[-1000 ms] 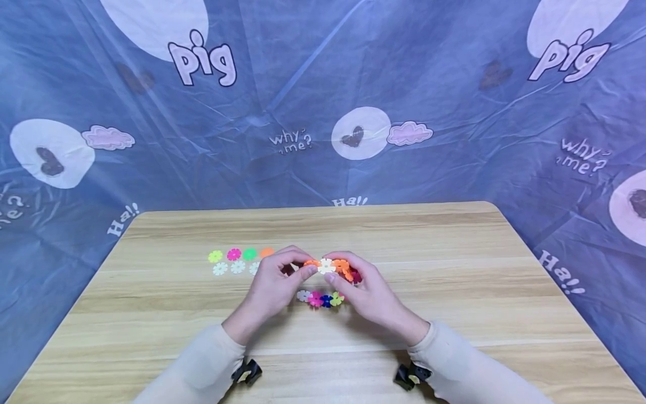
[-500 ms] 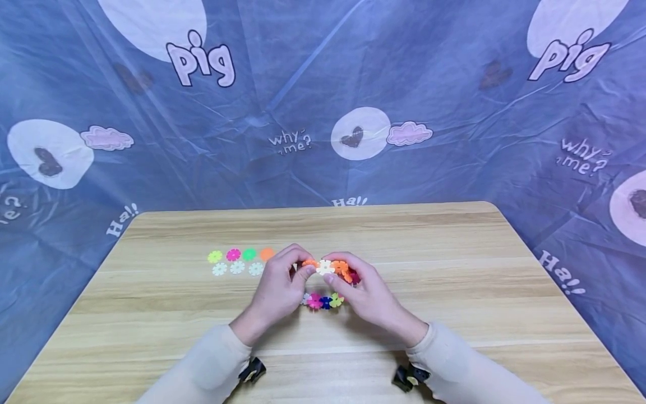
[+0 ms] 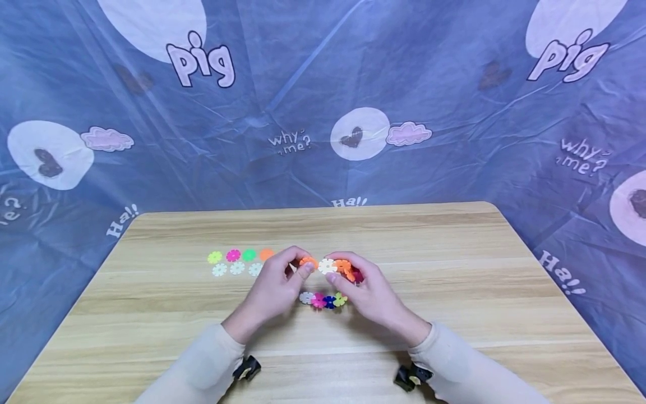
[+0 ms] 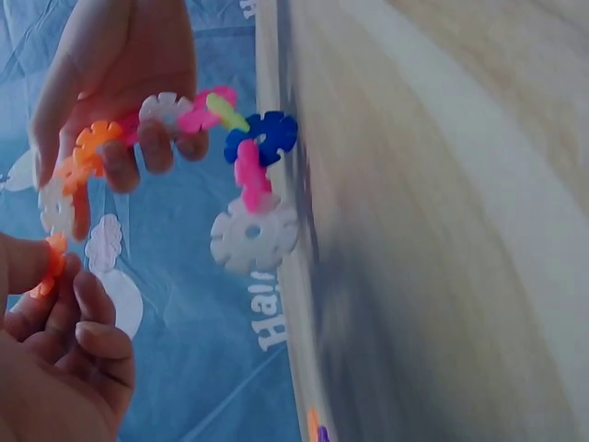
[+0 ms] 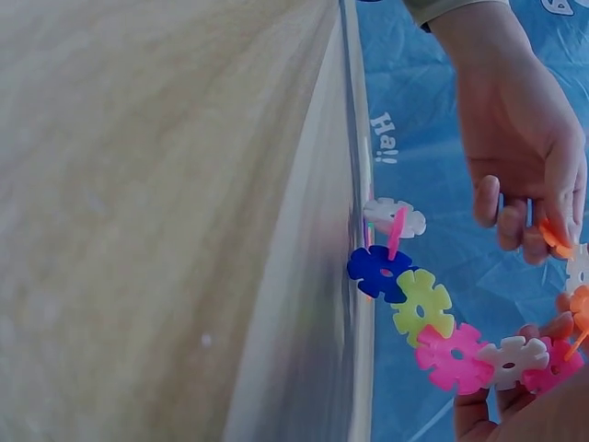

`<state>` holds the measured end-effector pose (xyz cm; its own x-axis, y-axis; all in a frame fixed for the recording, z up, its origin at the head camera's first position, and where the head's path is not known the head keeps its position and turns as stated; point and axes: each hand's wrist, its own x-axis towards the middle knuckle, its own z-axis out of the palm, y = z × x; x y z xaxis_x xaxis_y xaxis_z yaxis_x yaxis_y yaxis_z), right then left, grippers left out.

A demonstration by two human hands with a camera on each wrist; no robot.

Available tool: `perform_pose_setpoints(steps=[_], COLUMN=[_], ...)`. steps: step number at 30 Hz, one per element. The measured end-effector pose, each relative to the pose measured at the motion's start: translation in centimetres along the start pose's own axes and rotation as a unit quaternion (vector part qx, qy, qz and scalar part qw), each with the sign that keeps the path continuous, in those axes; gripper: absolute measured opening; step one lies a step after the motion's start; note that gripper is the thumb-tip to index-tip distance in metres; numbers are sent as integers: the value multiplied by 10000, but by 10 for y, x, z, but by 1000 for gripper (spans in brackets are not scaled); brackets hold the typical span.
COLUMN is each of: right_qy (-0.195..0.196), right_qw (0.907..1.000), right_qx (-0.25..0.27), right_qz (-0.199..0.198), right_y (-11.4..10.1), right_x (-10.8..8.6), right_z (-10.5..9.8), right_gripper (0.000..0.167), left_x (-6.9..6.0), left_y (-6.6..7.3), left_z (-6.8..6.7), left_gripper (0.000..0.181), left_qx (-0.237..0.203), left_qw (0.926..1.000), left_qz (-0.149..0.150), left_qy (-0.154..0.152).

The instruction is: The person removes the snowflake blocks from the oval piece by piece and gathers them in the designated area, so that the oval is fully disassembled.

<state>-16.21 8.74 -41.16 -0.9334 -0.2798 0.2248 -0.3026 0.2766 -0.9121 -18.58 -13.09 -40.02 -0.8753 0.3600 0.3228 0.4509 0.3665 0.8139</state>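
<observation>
My left hand (image 3: 275, 280) pinches an orange flower-shaped interlocking disc (image 3: 308, 262) between thumb and fingers. Opposite it, my right hand (image 3: 370, 292) holds a chain of similar discs by the end with a white disc (image 3: 327, 266) and an orange one (image 3: 343, 266). In the head view a narrow gap shows between the left hand's disc and that white one. The chain curves down through pink, white and yellow pieces to a blue disc (image 4: 262, 138), and its loose end is a white disc (image 4: 254, 234). The right fingers hide part of it in the head view.
On the wooden table (image 3: 454, 241), left of the hands, lie loose discs in two rows: yellow (image 3: 215, 257), pink (image 3: 233, 255), green (image 3: 249, 255) and orange (image 3: 266, 255) behind, several white ones (image 3: 236, 268) in front. A blue printed cloth (image 3: 282, 84) surrounds the table.
The orange disc in my left hand met the white end disc, and now sits slightly left of it. The left hand moved right, then back left. The right hand hardly moved.
</observation>
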Motion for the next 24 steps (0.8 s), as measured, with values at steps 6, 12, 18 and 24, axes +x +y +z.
perform_pose_setpoints(steps=[6,12,18,24], right_qy=[4,-21,-56,-97], right_qw=[10000,10000,9999,9999], right_qx=[-45,4,16,23], right_qz=[-37,-80,-106,-106], right_y=[-1,0,0,0], right_x=[-2,-3,-4,-5], right_z=[-2,-2,-2,-3], right_gripper=[35,35,33,34], left_x=[2,8,12,16], left_y=[-4,-9,-14,-18], left_z=[-7,-13,-17,-21], left_gripper=[9,13,17,19], left_qx=[55,349,522,721], left_qw=[9994,9972,9939,9917], left_qz=[-350,-527,-840,-1007], left_qy=[58,408,494,352])
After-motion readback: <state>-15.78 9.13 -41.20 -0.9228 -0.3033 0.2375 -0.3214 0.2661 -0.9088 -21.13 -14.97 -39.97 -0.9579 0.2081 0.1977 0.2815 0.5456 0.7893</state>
